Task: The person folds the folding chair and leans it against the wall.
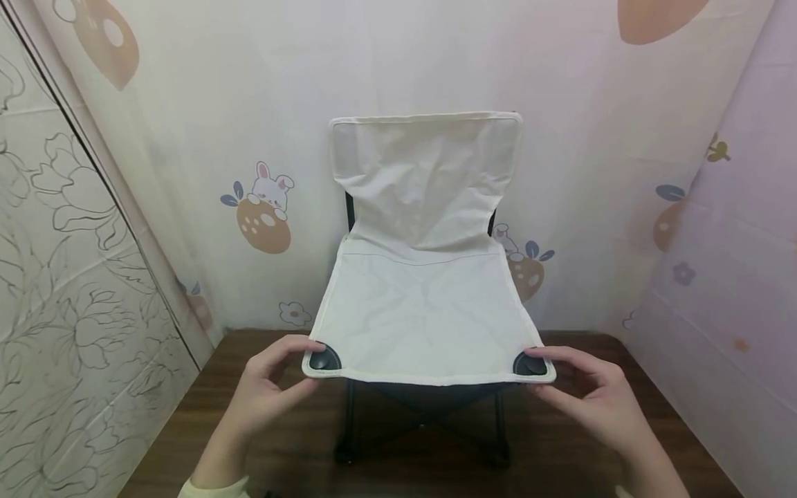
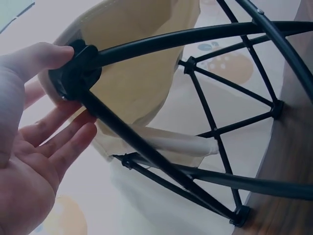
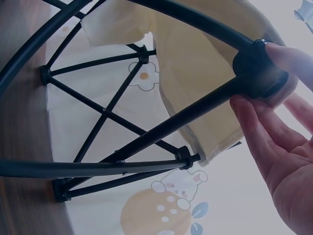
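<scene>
Folding camp chair (image 1: 423,304): unfolded on table (image 1: 193,409), centre of frame. Left hand (image 1: 255,395) and right hand (image 1: 602,401) each pinch black front seat corner (image 1: 530,366), lower centre; paired grip likely tensions seat evenly.

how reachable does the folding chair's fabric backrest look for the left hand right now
Probably yes, with a forward stretch: the left hand pinches the black corner patch and would need to let go, but nothing stands above the white fabric seat to block the way to the fabric backrest.
</scene>
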`<state>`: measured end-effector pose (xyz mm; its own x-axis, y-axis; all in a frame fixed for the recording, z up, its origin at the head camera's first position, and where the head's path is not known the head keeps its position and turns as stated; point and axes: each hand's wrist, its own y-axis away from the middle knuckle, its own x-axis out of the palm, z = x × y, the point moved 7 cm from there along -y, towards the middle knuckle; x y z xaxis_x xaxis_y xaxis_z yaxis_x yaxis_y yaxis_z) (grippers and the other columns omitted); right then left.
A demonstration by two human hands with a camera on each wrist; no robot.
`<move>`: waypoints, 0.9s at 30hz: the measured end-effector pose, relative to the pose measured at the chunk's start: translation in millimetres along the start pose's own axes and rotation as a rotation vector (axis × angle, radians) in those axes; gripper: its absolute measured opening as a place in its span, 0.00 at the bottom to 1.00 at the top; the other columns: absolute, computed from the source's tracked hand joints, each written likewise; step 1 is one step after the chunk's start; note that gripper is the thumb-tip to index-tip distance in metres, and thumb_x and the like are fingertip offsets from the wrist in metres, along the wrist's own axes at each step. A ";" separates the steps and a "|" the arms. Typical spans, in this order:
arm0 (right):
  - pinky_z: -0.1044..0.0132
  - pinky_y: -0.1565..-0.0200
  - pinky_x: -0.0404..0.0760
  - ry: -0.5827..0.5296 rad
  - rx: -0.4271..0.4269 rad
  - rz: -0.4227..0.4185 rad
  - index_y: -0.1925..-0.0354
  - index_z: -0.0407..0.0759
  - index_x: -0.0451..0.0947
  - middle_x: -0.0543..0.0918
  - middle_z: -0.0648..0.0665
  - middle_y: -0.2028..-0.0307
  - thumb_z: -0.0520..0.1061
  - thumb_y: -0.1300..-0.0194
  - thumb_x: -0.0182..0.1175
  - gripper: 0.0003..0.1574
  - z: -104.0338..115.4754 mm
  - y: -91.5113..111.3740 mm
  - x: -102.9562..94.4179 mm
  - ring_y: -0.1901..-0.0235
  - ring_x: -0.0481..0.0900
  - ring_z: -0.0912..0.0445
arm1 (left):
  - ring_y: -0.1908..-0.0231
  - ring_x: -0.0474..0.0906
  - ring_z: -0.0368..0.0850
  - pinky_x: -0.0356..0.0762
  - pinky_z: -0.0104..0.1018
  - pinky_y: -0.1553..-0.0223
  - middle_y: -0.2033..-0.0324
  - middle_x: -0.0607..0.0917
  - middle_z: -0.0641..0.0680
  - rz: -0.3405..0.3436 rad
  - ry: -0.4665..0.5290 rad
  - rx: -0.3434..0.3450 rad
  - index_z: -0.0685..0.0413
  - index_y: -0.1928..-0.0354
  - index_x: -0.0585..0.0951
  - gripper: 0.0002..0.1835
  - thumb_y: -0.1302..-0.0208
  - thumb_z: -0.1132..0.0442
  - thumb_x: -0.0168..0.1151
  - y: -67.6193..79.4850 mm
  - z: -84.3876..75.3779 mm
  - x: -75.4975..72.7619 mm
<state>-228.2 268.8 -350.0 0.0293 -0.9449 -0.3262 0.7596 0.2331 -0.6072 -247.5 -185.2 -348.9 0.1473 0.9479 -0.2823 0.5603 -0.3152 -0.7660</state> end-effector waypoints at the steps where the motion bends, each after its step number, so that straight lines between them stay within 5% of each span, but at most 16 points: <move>1: 0.68 0.53 0.90 0.003 0.007 -0.004 0.42 0.27 0.84 0.92 0.47 0.46 0.15 0.48 0.74 0.34 0.0 0.0 -0.6 0.52 0.91 0.58 | 0.46 0.84 0.43 0.83 0.30 0.41 0.47 0.87 0.62 -0.008 0.000 -0.015 0.65 0.42 0.84 0.29 0.47 0.90 0.73 0.0 0.3 0.3; 12: 0.69 0.55 0.89 0.059 0.084 -0.030 0.44 0.32 0.85 0.92 0.46 0.48 0.19 0.46 0.77 0.31 2.5 -0.8 -2.0 0.54 0.91 0.58 | 0.50 0.86 0.43 0.86 0.32 0.48 0.46 0.86 0.54 -0.062 0.027 -0.189 0.63 0.45 0.82 0.25 0.42 0.88 0.70 1.2 3.3 4.1; 21: 0.66 0.52 0.90 -0.105 0.062 -0.018 0.44 0.28 0.84 0.90 0.41 0.47 0.17 0.45 0.74 0.30 4.3 -2.5 2.2 0.52 0.92 0.54 | 0.45 0.85 0.44 0.86 0.34 0.43 0.44 0.84 0.56 -0.068 0.084 -0.224 0.65 0.46 0.81 0.24 0.43 0.89 0.69 1.4 5.1 6.6; 27: 0.66 0.51 0.90 -0.104 0.060 -0.017 0.44 0.28 0.84 0.90 0.42 0.47 0.17 0.44 0.74 0.30 1.0 -2.2 1.3 0.50 0.91 0.54 | 0.47 0.86 0.43 0.86 0.34 0.44 0.46 0.86 0.55 -0.082 0.088 -0.220 0.66 0.47 0.82 0.24 0.44 0.90 0.69 1.9 7.8 4.9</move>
<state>-229.1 266.9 -348.3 0.0808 -0.9682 -0.2368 0.7977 0.2053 -0.5670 -252.1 -181.5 -356.3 0.1596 0.9732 -0.1656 0.7357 -0.2291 -0.6374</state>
